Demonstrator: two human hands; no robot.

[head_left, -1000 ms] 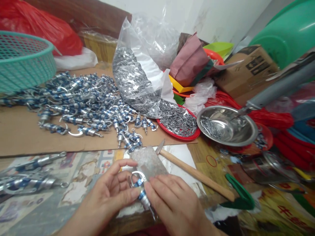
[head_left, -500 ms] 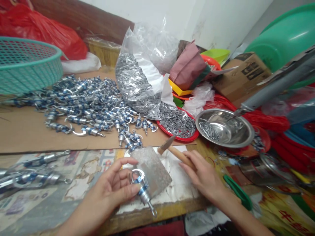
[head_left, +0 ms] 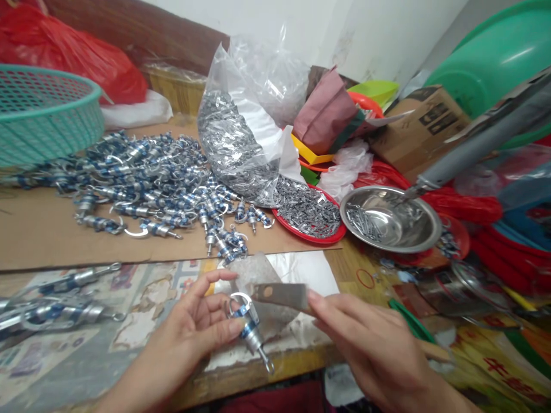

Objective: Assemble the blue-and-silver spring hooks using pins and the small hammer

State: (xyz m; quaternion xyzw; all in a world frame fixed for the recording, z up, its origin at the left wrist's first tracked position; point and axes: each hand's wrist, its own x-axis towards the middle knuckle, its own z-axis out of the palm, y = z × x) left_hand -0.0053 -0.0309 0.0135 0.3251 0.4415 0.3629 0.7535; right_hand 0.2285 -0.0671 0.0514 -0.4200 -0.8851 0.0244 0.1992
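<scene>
My left hand [head_left: 204, 312] pinches a small silver-and-blue metal fitting [head_left: 251, 332] between thumb and fingers. The fitting has a curved silver hook at its top and a rod with an eye end pointing down toward the table's front edge. In my right hand [head_left: 365, 330] is a hammer [head_left: 284, 295], its metal head pointing left beside the hook, apart from it as far as I can tell. The hammer's wooden handle shows behind the hand. Beneath both hands lies a grey block [head_left: 252, 267], partly hidden by the hammer head, on a white sheet [head_left: 321, 272].
A heap of similar fittings [head_left: 150, 178] covers the cardboard [head_left: 51, 241], beside a green basket [head_left: 47, 115]. A clear bag of small metal parts [head_left: 232, 143], a red plate [head_left: 307, 236] and a steel bowl [head_left: 413, 241] stand behind. Several larger-looking fittings [head_left: 64, 310] lie at left.
My right hand has turned the hammer, bringing its head down and left over the grey block, near the fitting; the handle now trails behind the hand. My left hand keeps almost the same place.
</scene>
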